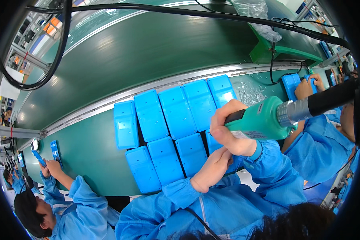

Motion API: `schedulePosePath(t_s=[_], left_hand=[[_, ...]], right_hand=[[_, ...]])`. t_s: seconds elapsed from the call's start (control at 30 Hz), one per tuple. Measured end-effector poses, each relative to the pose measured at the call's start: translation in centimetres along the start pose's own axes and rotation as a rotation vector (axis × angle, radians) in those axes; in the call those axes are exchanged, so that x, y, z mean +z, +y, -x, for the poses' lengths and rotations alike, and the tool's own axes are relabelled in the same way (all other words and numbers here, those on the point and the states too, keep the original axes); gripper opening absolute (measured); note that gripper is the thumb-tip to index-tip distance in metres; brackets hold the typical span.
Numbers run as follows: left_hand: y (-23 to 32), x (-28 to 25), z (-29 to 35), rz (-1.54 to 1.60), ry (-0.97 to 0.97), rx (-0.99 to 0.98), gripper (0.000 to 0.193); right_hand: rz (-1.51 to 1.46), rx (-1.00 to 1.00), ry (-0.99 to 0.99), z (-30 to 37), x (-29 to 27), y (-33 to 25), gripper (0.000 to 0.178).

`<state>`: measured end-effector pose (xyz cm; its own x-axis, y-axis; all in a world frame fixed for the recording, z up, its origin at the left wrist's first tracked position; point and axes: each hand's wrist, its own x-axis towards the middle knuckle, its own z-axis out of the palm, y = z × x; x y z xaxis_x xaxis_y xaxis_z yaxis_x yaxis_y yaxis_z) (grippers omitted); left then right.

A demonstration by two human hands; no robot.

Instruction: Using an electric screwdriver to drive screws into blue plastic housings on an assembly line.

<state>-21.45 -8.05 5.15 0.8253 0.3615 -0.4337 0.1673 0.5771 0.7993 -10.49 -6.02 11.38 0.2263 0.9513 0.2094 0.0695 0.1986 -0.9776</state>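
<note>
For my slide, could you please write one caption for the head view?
Right hand grips a green tool over blue cases on a green bench; left hand rests beside them.

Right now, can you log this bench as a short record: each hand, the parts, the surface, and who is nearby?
right hand: gripping green power tool, its grey nose pointing right
left hand: under the right hand, at the blue cases
blue cases: two rows, side by side
surface: green bench beside a conveyor
nearby: two co-workers in blue, left and right, each handling blue parts
</note>
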Motion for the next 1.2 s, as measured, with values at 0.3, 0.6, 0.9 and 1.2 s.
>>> schedulePosePath(t_s=[0.3, 0.6, 0.9, 1.2], left_hand=[[-0.7, 0.0, -0.6, 0.074, -0.049, -0.016, 0.025], [-0.7, -0.1, 0.0, -0.305, -0.036, 0.092, 0.019], [0.2, 0.4, 0.1, -0.195, 0.054, 0.138, 0.014], [0.4, 0.6, 1.3, -0.293, 0.278, 0.335, 0.014]], right_hand=[[-0.02, -0.08, 0.009, 0.4, 0.4, 1.4, 0.02], [-0.076, -0.084, 0.011, -0.4, 0.9, -0.8, 0.023], [-0.265, -0.185, 0.064, 0.3, -0.8, -4.4, 0.03], [-0.497, -0.159, 0.089, 4.0, -4.4, -5.7, 0.025]])
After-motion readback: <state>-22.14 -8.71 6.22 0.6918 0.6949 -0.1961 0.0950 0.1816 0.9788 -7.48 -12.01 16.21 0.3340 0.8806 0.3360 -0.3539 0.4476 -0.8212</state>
